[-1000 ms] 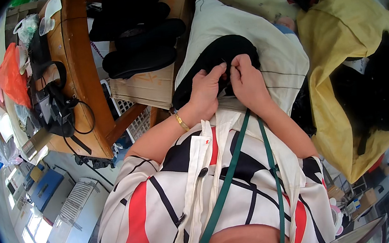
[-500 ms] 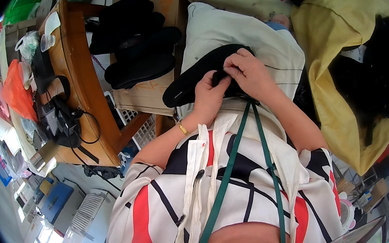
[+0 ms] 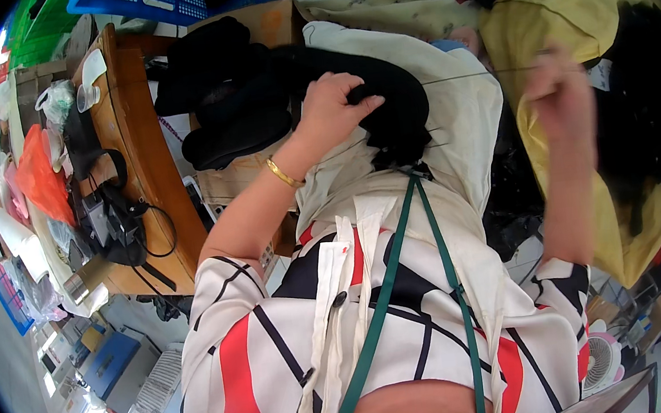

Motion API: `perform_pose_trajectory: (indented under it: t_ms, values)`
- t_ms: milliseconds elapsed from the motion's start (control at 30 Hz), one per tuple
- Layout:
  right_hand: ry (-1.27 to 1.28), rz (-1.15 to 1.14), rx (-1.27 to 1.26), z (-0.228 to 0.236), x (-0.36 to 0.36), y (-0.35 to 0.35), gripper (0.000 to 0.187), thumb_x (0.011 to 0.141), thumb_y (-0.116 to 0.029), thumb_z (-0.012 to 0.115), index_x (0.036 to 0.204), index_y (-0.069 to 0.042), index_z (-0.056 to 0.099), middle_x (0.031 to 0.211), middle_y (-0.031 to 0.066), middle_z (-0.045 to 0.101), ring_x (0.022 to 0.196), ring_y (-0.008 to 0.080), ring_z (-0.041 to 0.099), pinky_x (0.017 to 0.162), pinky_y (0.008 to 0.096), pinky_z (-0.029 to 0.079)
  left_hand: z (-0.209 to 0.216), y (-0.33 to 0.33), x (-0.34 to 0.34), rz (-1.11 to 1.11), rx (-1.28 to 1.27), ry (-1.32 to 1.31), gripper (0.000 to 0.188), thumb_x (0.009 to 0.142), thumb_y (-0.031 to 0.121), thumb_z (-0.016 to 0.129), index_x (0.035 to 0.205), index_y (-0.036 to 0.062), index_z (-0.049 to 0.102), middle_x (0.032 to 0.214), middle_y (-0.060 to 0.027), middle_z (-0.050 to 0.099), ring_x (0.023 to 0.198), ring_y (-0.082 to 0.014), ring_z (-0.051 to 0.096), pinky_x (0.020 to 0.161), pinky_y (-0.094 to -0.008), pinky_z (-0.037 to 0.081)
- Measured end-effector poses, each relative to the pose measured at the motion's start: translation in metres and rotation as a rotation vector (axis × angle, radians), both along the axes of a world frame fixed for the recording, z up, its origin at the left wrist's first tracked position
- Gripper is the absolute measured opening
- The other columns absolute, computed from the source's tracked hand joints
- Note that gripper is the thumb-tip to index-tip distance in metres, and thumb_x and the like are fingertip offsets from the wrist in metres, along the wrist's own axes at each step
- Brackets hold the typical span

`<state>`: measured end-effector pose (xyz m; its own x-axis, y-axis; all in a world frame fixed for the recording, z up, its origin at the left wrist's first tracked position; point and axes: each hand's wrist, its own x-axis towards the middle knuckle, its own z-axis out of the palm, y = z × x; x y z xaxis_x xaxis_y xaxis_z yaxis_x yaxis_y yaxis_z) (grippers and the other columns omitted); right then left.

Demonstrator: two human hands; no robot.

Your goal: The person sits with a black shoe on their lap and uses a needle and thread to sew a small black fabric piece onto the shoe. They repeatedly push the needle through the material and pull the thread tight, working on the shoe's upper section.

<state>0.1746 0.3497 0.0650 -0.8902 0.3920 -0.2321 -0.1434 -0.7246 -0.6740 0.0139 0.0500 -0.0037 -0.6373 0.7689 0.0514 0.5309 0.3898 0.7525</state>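
Observation:
Across my lap lies a black, curved, shoe-shaped fabric piece (image 3: 397, 87), over a white cloth (image 3: 463, 112). My left hand (image 3: 332, 105) grips its near edge, thumb and fingers pinched on the fabric. Out to the right, my right hand (image 3: 559, 87) is raised and blurred by motion, its fingers drawn together. A dark thread (image 3: 479, 74) runs taut from the black piece to that hand. Whether a needle sits in the fingers is too blurred to see. To the left, several similar black pieces (image 3: 235, 131) are piled on a cardboard box (image 3: 274, 17).
A yellow sack (image 3: 506, 20) filled with black pieces (image 3: 644, 102) stands open at the right. Left of me is a wooden table (image 3: 135, 123) with a black bag (image 3: 104, 209) and an orange plastic bag (image 3: 40, 176). A blue crate (image 3: 149, 2) is at the far side.
My right hand has left the black piece and swung right, drawing the thread out. My left hand has shifted slightly left and away from me; the black piece has turned.

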Motion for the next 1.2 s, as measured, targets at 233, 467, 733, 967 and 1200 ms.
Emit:
perform_pose_trajectory:
  t_ms: [233,467,733,967,1200]
  values:
    - [-0.067,-1.202,0.333,0.003,0.26,0.307,0.019,0.086,0.006,0.047,0.067,0.002,0.044,0.062,0.0084,0.045,0.057,0.0246,0.05,0.094,0.048,0.055,0.013,0.041,-0.013,-0.551,-0.227,0.157,0.029,0.079,0.029,0.077,0.091,0.0042,0.069,0.086,-0.0084,0.066,0.088,-0.0297,0.059,0.077,-0.0408,0.047]
    - [-0.53,-1.348,0.904,-0.02,0.213,0.176,0.021,0.092,-0.008,0.054,0.076,0.005,0.056,0.071,0.0082,0.061,0.063,0.0179,0.058,0.075,0.0304,0.054,0.008,0.029,0.025,-0.442,-0.008,0.43,0.029,0.084,0.034,0.073,0.093,0.007,0.067,0.084,-0.0102,0.065,0.089,-0.03,0.061,0.077,-0.0407,0.049]
    - [-0.949,-1.061,1.363,-0.039,0.259,0.187,0.02,0.097,-0.02,0.059,0.094,0.0,0.061,0.077,0.0064,0.065,0.068,0.0125,0.062,0.066,0.0239,0.051,-0.007,0.021,0.052,-0.132,-0.363,-0.1,0.034,0.088,0.031,0.073,0.098,0.0018,0.058,0.072,-0.0157,0.059,0.068,-0.0311,0.061,0.059,-0.0378,0.046]
    - [-1.194,-0.944,1.429,-0.041,0.33,0.24,0.026,0.097,-0.022,0.057,0.101,0.004,0.061,0.081,0.0091,0.071,0.076,0.016,0.068,0.074,0.028,0.053,-0.025,0.005,0.047,-0.13,-0.187,-0.574,0.026,0.09,0.021,0.071,0.103,0.0026,0.058,0.079,-0.0039,0.059,0.074,-0.0107,0.059,0.061,-0.0284,0.048]
    - [-0.624,-0.439,0.813,-0.096,0.132,0.048,0.02,0.096,-0.017,0.064,0.112,-0.005,0.064,0.089,0.0043,0.068,0.072,0.01,0.062,0.065,0.0218,0.052,-0.018,-0.004,0.061,0.282,0.081,-1.283,0.017,0.096,0.015,0.062,0.107,0.0025,0.061,0.088,-0.0067,0.066,0.076,-0.0122,0.063,0.063,-0.0237,0.053]
